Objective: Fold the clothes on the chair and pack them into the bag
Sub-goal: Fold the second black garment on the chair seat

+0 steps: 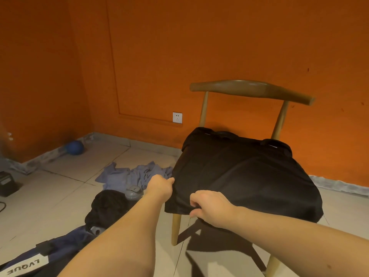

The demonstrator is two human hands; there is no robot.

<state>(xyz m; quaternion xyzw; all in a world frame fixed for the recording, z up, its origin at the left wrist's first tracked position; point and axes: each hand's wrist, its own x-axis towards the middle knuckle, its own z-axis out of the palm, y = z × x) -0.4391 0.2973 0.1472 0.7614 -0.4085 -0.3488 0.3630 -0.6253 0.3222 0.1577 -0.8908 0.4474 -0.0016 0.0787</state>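
A black garment (pixel 245 172) lies spread over the seat of a wooden chair (pixel 251 89) and hangs over the front edge. My left hand (pixel 159 186) pinches the garment's left edge. My right hand (pixel 209 206) grips its near left corner, fingers curled into the cloth. A dark blue bag (pixel 50 254) with a white label lies on the floor at the lower left. A crumpled blue garment (pixel 135 174) and a bundled black garment (pixel 108 206) lie on the floor left of the chair.
The chair stands against an orange wall with a white socket (pixel 177 117). A blue ball (pixel 75 147) sits in the corner. A dark box (pixel 8 183) is at the far left. A grey item (pixel 133 191) lies by the blue garment. The floor is tiled.
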